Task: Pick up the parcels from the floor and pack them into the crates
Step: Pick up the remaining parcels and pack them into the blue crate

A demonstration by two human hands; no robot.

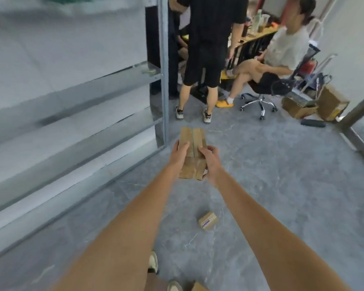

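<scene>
Both arms reach forward and hold a stack of brown cardboard parcels (192, 141) above the grey floor. My left hand (180, 153) grips the stack's left side, fingers over the top. On the right side my right hand (210, 162) grips it, thumb on top. A small taped parcel (208, 221) lies on the floor below my arms. The corner of another parcel (199, 287) shows at the bottom edge by my shoes. No crate is in view.
A metal shelving rack (164, 80) with grey shelves fills the left side. Ahead, one person stands (208, 49) and another sits on a wheeled office chair (259, 101). Cardboard boxes (332, 101) and a dark roll (313, 123) lie at the right.
</scene>
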